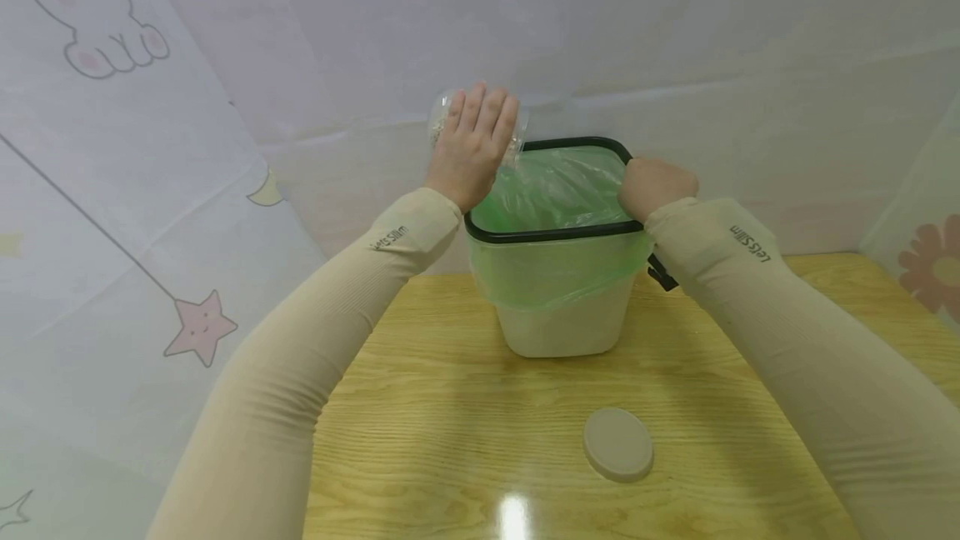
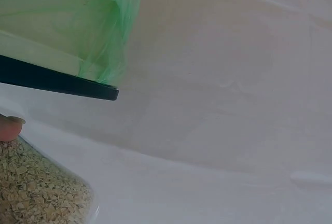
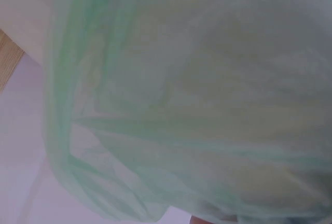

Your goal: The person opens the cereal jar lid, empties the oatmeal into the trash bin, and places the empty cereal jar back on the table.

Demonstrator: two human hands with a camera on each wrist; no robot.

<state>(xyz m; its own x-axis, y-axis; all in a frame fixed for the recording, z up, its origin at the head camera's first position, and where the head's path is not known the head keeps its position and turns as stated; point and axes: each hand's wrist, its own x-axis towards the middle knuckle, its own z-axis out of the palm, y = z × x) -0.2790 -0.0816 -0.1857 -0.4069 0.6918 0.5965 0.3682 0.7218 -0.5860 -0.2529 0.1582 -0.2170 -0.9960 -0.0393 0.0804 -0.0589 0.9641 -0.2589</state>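
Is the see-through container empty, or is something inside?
Not empty: the clear container holds pale flakes, seen through its side in the left wrist view. How full, I cannot tell.

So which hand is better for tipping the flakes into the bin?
Probably the left hand: it holds the clear jar of flakes near the left of the bin. The right hand is curled at the black rim on the opposite side, perhaps steadying it.

Head view looks down; close wrist views share the green liner (image 1: 555,190).
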